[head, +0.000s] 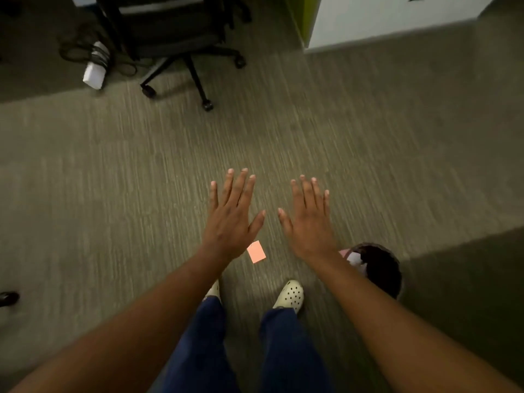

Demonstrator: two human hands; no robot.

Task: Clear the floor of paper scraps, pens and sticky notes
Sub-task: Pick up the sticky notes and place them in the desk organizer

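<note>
A pink sticky note (256,251) lies flat on the grey carpet just ahead of my feet. My left hand (232,215) hovers above and slightly left of it, palm down, fingers spread, holding nothing. My right hand (309,219) is stretched out beside it to the right, also flat, with its fingers apart and holding nothing. A dark round bin (380,269) stands on the floor at my right, partly hidden by my right forearm, with white and pink paper scraps (354,258) showing inside its rim.
A black office chair (181,43) on castors stands at the back left, with tangled cables and a white power adapter (94,72) beside it. A white wall corner (382,24) is at the back right. A dark shoe tip (8,298) shows at the left edge.
</note>
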